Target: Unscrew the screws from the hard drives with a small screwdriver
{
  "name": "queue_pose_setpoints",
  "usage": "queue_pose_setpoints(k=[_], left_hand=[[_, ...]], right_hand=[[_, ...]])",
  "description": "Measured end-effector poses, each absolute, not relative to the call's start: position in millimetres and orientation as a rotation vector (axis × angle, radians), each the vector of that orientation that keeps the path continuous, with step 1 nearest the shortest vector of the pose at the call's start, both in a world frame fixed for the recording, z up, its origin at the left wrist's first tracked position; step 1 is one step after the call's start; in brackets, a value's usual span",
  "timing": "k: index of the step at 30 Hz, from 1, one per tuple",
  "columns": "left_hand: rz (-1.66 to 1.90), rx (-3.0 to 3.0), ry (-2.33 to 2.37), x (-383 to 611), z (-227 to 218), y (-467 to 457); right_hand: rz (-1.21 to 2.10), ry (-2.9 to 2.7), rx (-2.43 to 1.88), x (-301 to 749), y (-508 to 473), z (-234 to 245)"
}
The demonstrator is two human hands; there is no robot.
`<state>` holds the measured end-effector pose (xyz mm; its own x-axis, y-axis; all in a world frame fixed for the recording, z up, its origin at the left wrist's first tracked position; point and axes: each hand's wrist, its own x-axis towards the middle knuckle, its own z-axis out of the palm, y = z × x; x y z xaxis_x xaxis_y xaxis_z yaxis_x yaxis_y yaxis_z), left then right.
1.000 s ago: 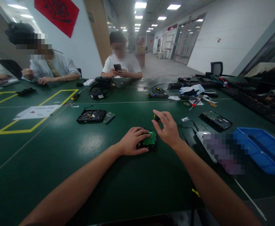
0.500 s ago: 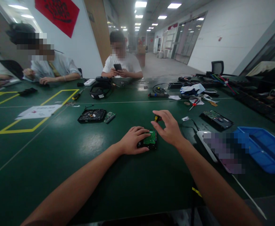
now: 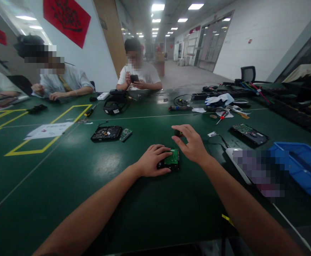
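A hard drive (image 3: 174,161) with its green circuit board facing up lies on the table in front of me. My left hand (image 3: 155,160) grips it from the left, fingers across the top of the board and thumb along the near edge. Just above the drive's far right corner, my right hand (image 3: 191,144) pinches the short black-and-yellow handle of a screwdriver (image 3: 177,133) between thumb and fingers. The screwdriver is upright, its thin shaft pointing down at the board; whether the tip touches a screw is too small to tell.
An opened hard drive (image 3: 106,133) and a loose circuit board (image 3: 125,134) lie left. To the right are another hard drive (image 3: 248,134), a white cabled device (image 3: 237,165) and a blue tray (image 3: 304,170). A red screwdriver (image 3: 223,115) lies farther back. Two people sit across the table.
The view has shifted slightly, moving the table's things a little rightward. My hands keep their grips; the screwdriver handle has turned, showing less yellow. The person opposite has raised one hand from the phone.
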<state>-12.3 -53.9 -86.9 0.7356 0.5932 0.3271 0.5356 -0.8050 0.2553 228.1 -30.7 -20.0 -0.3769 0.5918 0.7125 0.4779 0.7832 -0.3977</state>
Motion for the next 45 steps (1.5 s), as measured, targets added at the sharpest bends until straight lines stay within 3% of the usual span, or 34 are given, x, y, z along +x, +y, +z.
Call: queue_pose_setpoints(k=[10,35,45], left_hand=[[0.592,2.765,0.917,-11,-85,-55],[0.572,2.776,0.915,-13,-87,-53],[0.589,2.786,0.912,-13,-88,-53]], right_hand=[[0.153,-1.938,-0.815,230,-32,-42],[0.060,-1.912,-0.788,235,-29,-38],[0.232,-1.915,-0.793,237,-29,-43]])
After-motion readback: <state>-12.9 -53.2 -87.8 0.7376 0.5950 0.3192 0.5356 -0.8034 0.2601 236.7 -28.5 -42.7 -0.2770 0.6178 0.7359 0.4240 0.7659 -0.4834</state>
